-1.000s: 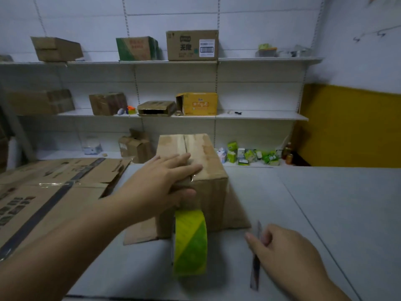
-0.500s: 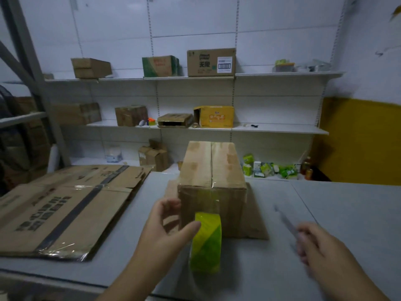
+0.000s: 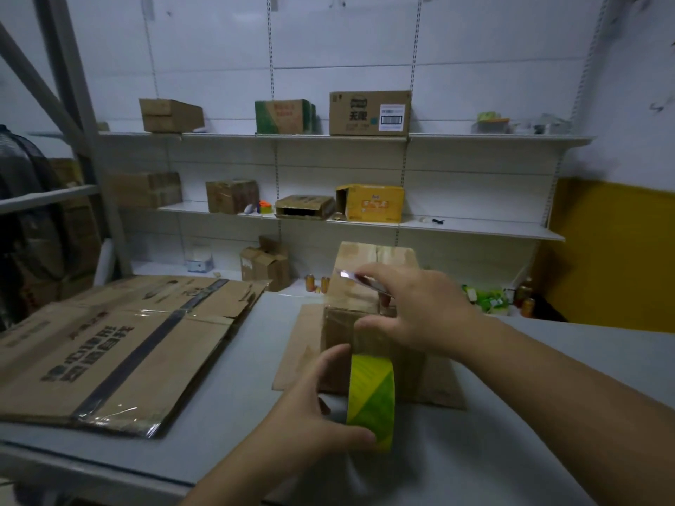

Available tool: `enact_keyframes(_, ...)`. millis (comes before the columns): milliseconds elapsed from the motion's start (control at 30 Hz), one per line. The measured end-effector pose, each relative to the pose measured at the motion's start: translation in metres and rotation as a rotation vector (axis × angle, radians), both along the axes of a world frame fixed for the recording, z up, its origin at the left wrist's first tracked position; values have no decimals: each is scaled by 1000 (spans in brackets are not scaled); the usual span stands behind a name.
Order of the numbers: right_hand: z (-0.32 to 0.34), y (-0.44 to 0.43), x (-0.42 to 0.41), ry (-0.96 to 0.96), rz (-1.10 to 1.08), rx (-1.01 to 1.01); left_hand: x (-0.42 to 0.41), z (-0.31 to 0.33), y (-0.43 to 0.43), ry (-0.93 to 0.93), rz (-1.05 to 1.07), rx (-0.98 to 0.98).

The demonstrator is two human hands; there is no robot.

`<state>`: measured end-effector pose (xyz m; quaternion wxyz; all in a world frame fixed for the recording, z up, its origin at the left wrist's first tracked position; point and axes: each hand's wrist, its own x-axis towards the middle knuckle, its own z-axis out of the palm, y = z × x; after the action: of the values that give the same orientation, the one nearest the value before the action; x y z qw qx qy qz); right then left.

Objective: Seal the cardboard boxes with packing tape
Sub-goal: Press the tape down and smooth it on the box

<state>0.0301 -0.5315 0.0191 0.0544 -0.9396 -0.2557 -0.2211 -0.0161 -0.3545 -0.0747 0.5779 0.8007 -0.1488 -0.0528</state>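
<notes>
The cardboard box (image 3: 359, 259), toward the middle of the table (image 3: 511, 451), is being taped; the tape roll (image 3: 372, 399) is being gripped by the left hand (image 3: 314, 414) at its near face; a blade (image 3: 361, 281) is being pinched by the right hand (image 3: 420, 312) above; cutting seems next, needing taut tape.

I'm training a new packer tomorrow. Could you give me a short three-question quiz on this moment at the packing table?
1. True or false: the left hand grips the yellow-green tape roll.
2. What does the right hand hold over the cardboard box? A) a marker B) a thin blade C) a label
3. Fill in: the flattened cartons lie on the table on the person's ____ of the box.

Key: 1 true; 2 B; 3 left.
</notes>
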Motion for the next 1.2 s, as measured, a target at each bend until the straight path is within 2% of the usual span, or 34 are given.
enact_keyframes(100, -1, 0, 18, 193, 22, 187, 8, 5, -3, -10, -23, 29)
enact_keyframes(200, -3, 0, 25, 247, 52, 254, 10, 8, -6, 23, -21, -26)
enact_keyframes(333, -8, 0, 27, 215, 52, 265, 0, -3, -7, 186, -77, -304)
enact_keyframes(467, -10, 0, 29, 191, 56, 238, -9, -12, -2, 362, -114, -335)
enact_keyframes(600, -9, -4, 31, 231, 74, 292, -6, -3, 1, 387, -176, -295)
enact_keyframes(700, -7, -7, 34, 195, 118, 330, 1, -4, -5, 412, -167, -354)
enact_keyframes(767, -10, -8, 37, 120, 153, 346, 9, -10, -13, 412, -105, -424)
enact_keyframes(933, -8, -18, 22, -6, 309, 534, 19, -11, -32, 323, 69, -418)
enact_keyframes(1000, -7, -33, 7, -25, 359, 461, 18, -13, -35, 296, 87, -425)
enact_keyframes(1133, -27, -51, -13, -5, 318, -36, 16, -14, -36, 212, 68, -397)
enact_keyframes(1200, -38, -53, -16, -33, 327, -196, 16, -14, -35, 172, 74, -381)
